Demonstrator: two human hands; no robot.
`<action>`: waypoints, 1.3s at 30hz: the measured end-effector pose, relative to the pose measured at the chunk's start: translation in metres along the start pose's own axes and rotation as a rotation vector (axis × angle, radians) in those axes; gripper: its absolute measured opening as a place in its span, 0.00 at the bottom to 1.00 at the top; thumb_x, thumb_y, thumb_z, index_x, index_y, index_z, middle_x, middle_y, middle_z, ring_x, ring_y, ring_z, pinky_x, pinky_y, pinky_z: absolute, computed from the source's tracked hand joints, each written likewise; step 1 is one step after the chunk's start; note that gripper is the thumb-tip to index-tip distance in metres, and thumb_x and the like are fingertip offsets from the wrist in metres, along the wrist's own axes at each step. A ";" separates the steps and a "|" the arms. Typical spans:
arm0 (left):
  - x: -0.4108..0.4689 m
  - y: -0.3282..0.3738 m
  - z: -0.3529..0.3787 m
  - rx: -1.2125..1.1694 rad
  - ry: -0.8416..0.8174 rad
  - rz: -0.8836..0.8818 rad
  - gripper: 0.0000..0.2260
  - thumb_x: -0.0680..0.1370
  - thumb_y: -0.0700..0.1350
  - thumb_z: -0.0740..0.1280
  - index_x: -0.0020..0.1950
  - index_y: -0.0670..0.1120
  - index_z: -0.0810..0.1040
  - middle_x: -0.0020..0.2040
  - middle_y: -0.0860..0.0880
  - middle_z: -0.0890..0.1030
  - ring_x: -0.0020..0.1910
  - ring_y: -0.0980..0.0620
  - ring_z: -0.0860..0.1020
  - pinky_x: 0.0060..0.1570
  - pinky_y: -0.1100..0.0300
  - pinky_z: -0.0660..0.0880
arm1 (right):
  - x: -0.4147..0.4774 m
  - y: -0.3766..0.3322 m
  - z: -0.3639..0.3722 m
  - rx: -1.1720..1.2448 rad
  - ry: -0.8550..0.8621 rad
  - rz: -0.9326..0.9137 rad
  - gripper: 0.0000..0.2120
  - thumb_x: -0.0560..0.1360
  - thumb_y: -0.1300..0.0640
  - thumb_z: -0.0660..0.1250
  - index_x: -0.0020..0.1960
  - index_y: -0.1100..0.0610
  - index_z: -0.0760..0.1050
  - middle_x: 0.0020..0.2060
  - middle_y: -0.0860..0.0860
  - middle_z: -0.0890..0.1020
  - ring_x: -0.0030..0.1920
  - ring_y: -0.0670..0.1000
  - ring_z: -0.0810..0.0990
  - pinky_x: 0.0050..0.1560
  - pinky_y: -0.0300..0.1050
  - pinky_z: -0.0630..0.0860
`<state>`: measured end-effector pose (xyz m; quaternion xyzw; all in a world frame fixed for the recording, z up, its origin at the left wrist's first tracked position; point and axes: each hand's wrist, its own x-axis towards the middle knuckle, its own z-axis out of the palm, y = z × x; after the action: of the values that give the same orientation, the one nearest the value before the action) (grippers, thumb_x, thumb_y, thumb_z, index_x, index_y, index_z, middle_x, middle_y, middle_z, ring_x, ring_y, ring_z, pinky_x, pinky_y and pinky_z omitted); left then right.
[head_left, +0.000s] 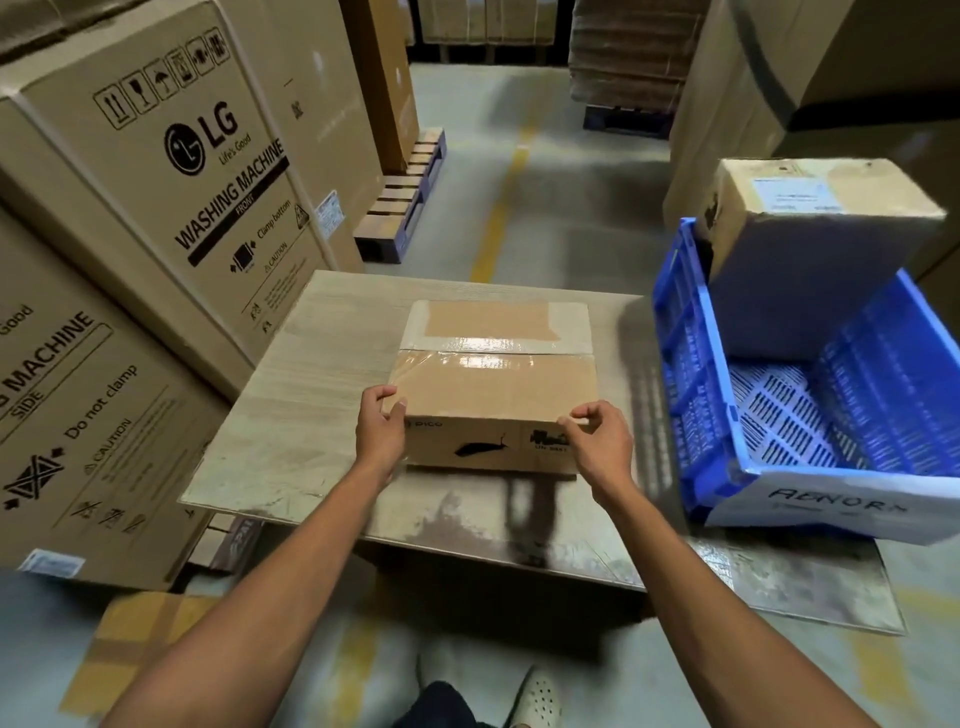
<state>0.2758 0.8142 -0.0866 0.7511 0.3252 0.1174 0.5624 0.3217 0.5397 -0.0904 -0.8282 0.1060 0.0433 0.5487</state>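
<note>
taped cardboard box, one only, sits flat at the middle of the bench. left hand grips its near left corner; right hand pinches its near right top edge. blue crate at bench right holds one labelled carton, tilted. two washing machine cartons stand left.

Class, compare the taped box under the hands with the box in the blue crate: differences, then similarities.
The taped box lies flat; the crate box stands taller in the blue crate. The taped box carries glossy tape; the crate box bears a pale label. The left hand and right hand hold the taped box; no hand touches the crate box. Both are brown cardboard.
</note>
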 end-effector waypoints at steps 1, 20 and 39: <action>0.006 -0.001 -0.001 -0.003 0.002 0.010 0.07 0.83 0.41 0.63 0.60 0.49 0.71 0.60 0.48 0.76 0.49 0.50 0.76 0.57 0.50 0.75 | 0.003 -0.002 0.004 -0.012 0.000 0.005 0.07 0.74 0.55 0.74 0.49 0.54 0.77 0.51 0.50 0.79 0.44 0.41 0.76 0.40 0.34 0.69; 0.136 -0.010 -0.014 0.366 -0.086 0.423 0.11 0.80 0.38 0.67 0.62 0.42 0.76 0.68 0.46 0.75 0.65 0.41 0.75 0.64 0.49 0.71 | 0.062 -0.058 0.110 -0.484 0.209 -0.005 0.08 0.72 0.52 0.69 0.48 0.54 0.77 0.57 0.56 0.76 0.49 0.56 0.80 0.51 0.53 0.79; 0.163 0.033 0.020 1.224 -0.603 0.645 0.31 0.79 0.69 0.42 0.81 0.62 0.44 0.82 0.46 0.38 0.80 0.44 0.36 0.75 0.36 0.38 | 0.088 -0.077 0.140 -1.122 -0.190 -0.425 0.34 0.79 0.31 0.48 0.75 0.53 0.65 0.77 0.57 0.64 0.78 0.58 0.60 0.72 0.66 0.59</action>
<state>0.4224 0.8948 -0.0939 0.9870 -0.0717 -0.1360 0.0472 0.4310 0.6854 -0.0929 -0.9866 -0.1499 0.0558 0.0321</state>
